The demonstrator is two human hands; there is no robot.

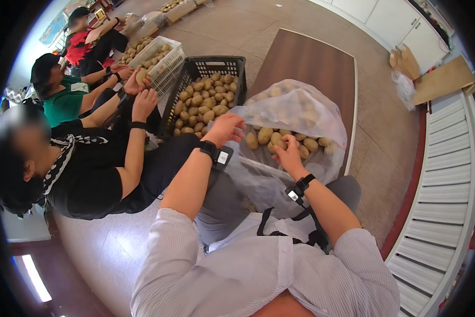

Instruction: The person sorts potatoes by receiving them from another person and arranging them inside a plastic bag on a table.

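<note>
Yellow-brown in skin, a potato [277, 138] is enclosed by the fingers of the right hand [291, 157], at the mouth of a clear plastic bag [322, 113] laid over the near end of a brown table [295, 58]. The thumb and fingertips are narrowed about its sides, presumably because a rounded body is more securely taken there than from above. Other loose potatoes [310, 143] are bunched around it inside the bag, whose opening is turned toward the table's near edge, apparently so that the contents can be reached from the seat. The left hand [226, 129] is placed at the left margin of this opening, its fingers partly curled; whether the film is pinched by them cannot be told. Slack film is draped past the near edge toward the lap. Beside the table's left edge, a dark crate [241, 79] is filled with further potatoes, its high walls likely serving to keep them from rolling. Farther out, a white crate [170, 75] of potatoes is set beside it, within reach of the seated co-workers [89, 179].
</note>
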